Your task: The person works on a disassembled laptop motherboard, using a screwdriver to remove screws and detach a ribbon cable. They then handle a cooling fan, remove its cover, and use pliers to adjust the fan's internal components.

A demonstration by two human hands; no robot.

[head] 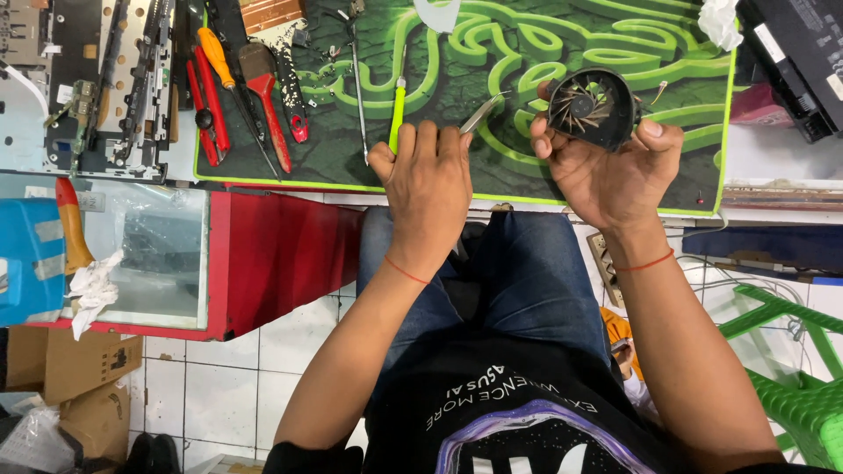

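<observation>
Right hand gripping a round black plastic fan with thin coppery blades, held just above the green patterned mat on the desk, left hand closed on thin shiny metal tweezers – tip near the fan – beside a lime-green stick tool, bare mat between hands, red-handled tools crowd the mat's left edge.

A round black cooling fan, with thin blades around a dark hub, is held tilted above the green mat, a pair of silver tweezers points its tip toward it, and a light green screwdriver lies upright beside them.
</observation>
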